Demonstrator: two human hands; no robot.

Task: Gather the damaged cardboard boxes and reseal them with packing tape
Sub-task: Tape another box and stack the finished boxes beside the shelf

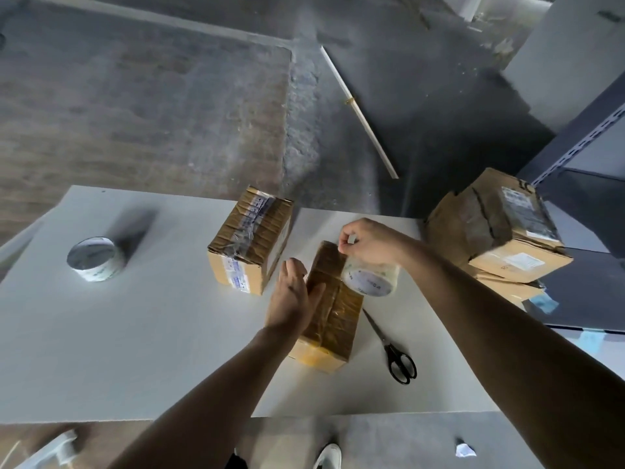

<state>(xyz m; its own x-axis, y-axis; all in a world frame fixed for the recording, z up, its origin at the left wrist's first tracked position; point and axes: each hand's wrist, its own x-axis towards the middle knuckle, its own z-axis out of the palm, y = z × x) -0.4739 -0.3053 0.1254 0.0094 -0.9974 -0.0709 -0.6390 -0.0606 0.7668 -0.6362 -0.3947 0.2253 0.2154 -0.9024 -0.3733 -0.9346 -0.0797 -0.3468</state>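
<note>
Cardboard box (329,319), head view: brown and glossy with clear tape, lying on the white table (135,350) towards its near edge. Left flank hidden behind the left hand (294,296), far right corner hidden under the tape roll (370,277).
Tape roll: clear, standing on edge at that corner, beneath the right hand (368,243). Print on the core too blurred to read, loose strip too transparent to make out.
Torn box (497,225): at right, beyond the table's end, stacked on a lower box (507,289) that is mostly covered. Labels unreadable.
Shoe (328,455): white, cut off by the bottom edge.
Left hand: fingers straight and together, laid flat against the cardboard box's upper left edge, gripping nothing.
Right hand: arched over the roll, thumb and forefinger pinched together at the box's far end, seemingly on the tape's free end.
Second box (250,245): taped across its top, just beyond the left hand, not touching it.
Spare roll (96,258): far left on the table, well apart.
Scissors (394,350): black-handled, blades closed, just right of the cardboard box.
</note>
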